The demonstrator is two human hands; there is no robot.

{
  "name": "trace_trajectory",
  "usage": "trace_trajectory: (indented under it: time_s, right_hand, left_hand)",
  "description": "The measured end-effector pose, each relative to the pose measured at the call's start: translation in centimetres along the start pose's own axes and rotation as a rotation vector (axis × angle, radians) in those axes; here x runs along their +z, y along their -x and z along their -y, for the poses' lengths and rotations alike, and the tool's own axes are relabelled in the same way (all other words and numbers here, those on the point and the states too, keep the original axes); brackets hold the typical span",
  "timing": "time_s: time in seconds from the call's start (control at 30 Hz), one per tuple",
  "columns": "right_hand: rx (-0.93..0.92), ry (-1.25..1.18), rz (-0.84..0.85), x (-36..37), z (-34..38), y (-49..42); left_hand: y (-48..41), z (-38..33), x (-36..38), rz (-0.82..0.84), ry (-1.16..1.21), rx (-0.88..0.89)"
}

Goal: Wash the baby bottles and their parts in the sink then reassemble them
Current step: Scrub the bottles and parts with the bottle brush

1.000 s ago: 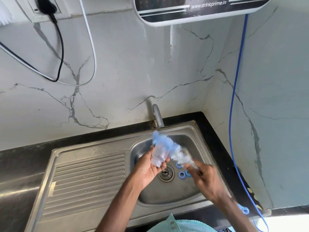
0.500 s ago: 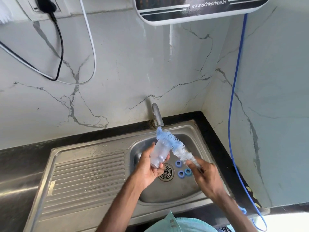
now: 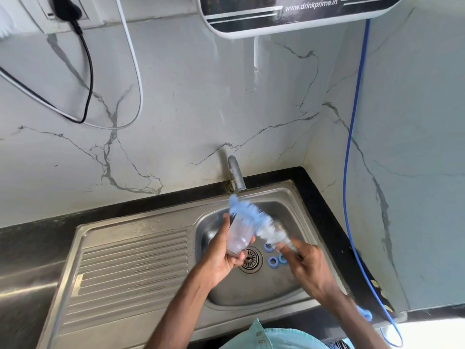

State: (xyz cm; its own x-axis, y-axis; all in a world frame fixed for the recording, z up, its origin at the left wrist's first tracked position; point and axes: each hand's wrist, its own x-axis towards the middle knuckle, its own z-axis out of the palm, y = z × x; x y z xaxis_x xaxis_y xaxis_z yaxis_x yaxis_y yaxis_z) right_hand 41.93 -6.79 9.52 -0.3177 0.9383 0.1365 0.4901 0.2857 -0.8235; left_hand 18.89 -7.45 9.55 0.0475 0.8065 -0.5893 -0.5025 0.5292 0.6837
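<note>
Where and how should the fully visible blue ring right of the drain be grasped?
Probably pinch the blue ring across its rim from straight above: it seems to lie flat in the sink, hole upward, another ring close on its right.

Bristles on brush (image 3: 251, 217) showing blue+white; bottle (image 3: 237, 236) looking clear; rings (image 3: 273, 261) blue; wall (image 3: 201, 109) white w/ grey veins; counter (image 3: 320, 197) blk.

One bottle (image 3: 239, 238), one brush (image 3: 251, 217), three blue rings (image 3: 273, 261), one tap (image 3: 236, 177).

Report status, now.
Left grip holds clear baby bottle. Right grip holds blue-white bottle brush by it. Three blue rings lie near sink drain.
</note>
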Motion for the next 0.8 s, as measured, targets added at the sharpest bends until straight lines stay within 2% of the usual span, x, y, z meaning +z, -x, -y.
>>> trace_trajectory:
  time_s: [0.07,0.17,0.3,0.43,0.47,0.57,0.7,0.8]
  right_hand:
    - [0.012,-0.028,-0.008,-0.2,-0.2,-0.3]
    - [-0.147,0.010,0.123,0.6,0.5,0.9]
    - [0.053,-0.064,-0.032,0.1,0.1,-0.1]
    - [-0.149,-0.032,0.161,1.2,1.2,1.1]
    - [-0.133,-0.035,0.167,1.3,0.9,1.0]
    - [0.040,-0.094,0.017,0.4,0.0,-0.3]
    - [-0.138,-0.019,0.140,1.1,0.2,0.7]
    - [0.004,-0.055,0.031,0.4,-0.4,0.0]
  left_hand:
    - [0.5,-0.1,0.5,0.043,-0.022,0.036]
    - [0.8,-0.2,0.7,0.029,-0.045,0.069]
    - [0.5,-0.6,0.3,0.078,-0.064,0.056]
    - [0.6,-0.6,0.0,0.081,-0.098,0.066]
    - [0.6,-0.6,0.0,0.092,-0.097,0.056]
    - [0.5,-0.6,0.3,0.046,-0.040,-0.005]
    - [0.3,-0.4,0.1,-0.025,-0.064,0.010]
    - [0.4,-0.9,0.6,-0.033,-0.026,0.002]
